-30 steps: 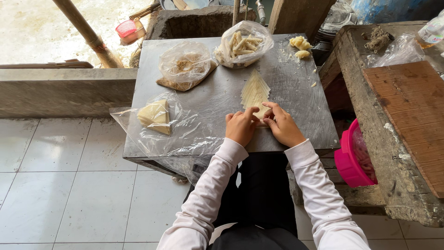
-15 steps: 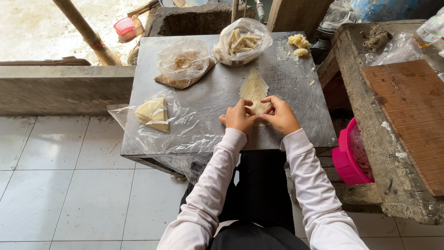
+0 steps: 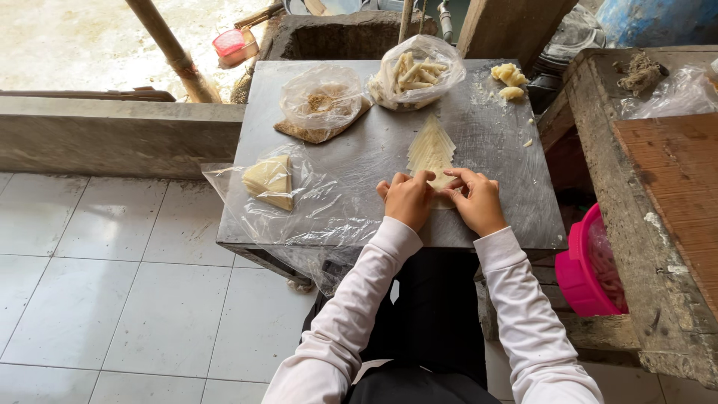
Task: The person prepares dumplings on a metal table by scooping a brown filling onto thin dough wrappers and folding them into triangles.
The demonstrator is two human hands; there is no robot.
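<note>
On the grey metal table (image 3: 359, 161), a fan of thin pale pastry wrappers (image 3: 431, 147) lies pointing away from me. My left hand (image 3: 406, 200) and my right hand (image 3: 476, 200) meet at its near end, fingers pinching and folding the nearest wrapper. What lies under my fingers is hidden. Both arms wear white long sleeves.
A clear bag with a stack of triangular wrappers (image 3: 271, 182) lies at the left. A bag of brownish filling (image 3: 321, 105) and a bag of rolled pale sticks (image 3: 413, 75) sit at the back, dough scraps (image 3: 508, 78) beside them. A pink basin (image 3: 587, 265) stands at the right, below a wooden bench (image 3: 666, 179).
Both hands have stayed together at the wrapper pile's near end, fingers working the nearest wrapper. The view has tilted slightly, so the table sits lower in frame.
</note>
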